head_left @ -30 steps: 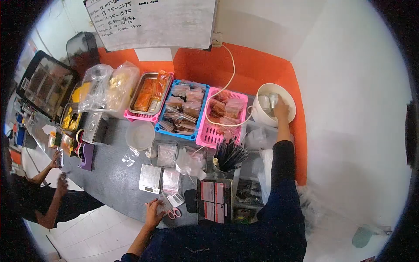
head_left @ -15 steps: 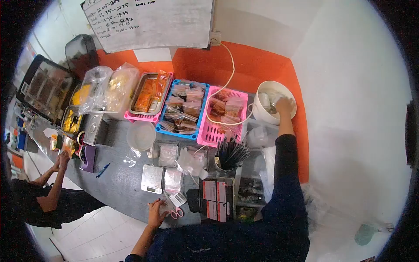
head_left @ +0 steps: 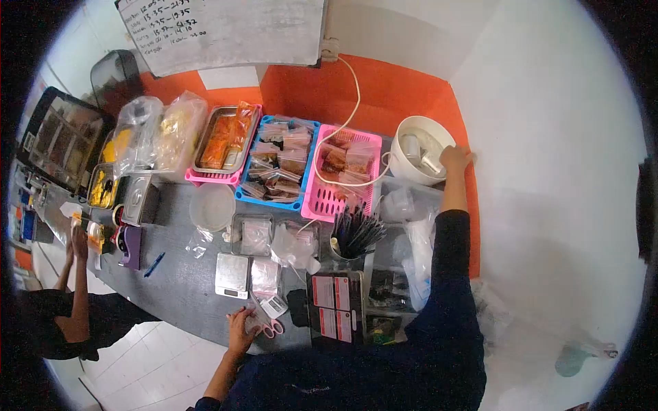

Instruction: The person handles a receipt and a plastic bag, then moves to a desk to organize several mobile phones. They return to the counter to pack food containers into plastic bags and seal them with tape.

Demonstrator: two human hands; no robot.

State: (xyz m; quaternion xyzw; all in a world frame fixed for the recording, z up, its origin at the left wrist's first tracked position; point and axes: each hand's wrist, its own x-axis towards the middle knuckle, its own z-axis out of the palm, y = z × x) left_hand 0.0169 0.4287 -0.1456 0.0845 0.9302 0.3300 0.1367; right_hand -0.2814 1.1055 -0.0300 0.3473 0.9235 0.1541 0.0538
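Observation:
At the right edge of the white bucket (head_left: 403, 166), my right hand (head_left: 454, 161) is closed round the handle of a metal scoop (head_left: 432, 163), whose shiny end lies inside. A pale cylinder (head_left: 411, 147) is also in the bucket. My left hand (head_left: 240, 330) rests at the table's front edge, fingers curled at a small clear plastic bag (head_left: 256, 318). Right beside it lie pink-handled scissors (head_left: 273, 329) and a small white device with a display (head_left: 274, 306). A white digital scale (head_left: 233, 274) and a stack of clear bags (head_left: 265, 276) sit just beyond.
A pink basket (head_left: 322, 205) and a blue basket (head_left: 274, 203) hold bagged portions. A white cable (head_left: 358, 96) crosses the pink one. Black sticks (head_left: 356, 233) stand in a container. At the left, another person's hands (head_left: 77, 243) work by a tape dispenser (head_left: 130, 246).
My right hand has moved from inside the bucket to its right rim. My left hand stays by the scissors. The view has shifted slightly, and the other person's hands have moved.

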